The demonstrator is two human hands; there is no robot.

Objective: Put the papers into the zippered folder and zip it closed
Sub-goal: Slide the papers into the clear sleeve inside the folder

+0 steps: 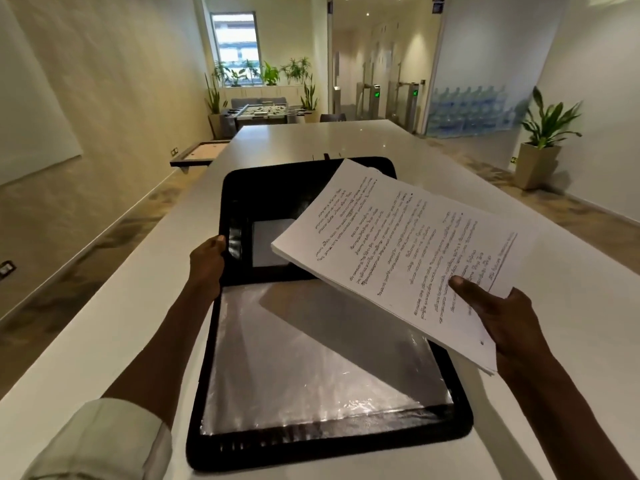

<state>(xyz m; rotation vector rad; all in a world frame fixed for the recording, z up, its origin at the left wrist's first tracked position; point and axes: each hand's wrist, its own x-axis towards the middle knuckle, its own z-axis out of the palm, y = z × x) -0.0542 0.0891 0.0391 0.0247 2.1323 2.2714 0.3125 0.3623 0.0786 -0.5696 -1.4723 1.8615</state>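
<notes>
A black zippered folder (pixel 242 188) lies open flat on the white table (pixel 346 140), its near half covered with clear plastic sleeves (pixel 311 368). My left hand (pixel 207 261) grips the folder's left edge near the spine fold. My right hand (pixel 502 317) pinches a stack of printed papers (pixel 398 247) by its near right corner, thumb on top. The stack hangs tilted above the folder's right side and hides part of the far half.
The long white table runs far ahead. A low wooden board (pixel 197 155) sits beside the table's left edge. A potted plant (pixel 540 147) stands on the floor at right. A foosball table (pixel 259 112) and more plants are at the back.
</notes>
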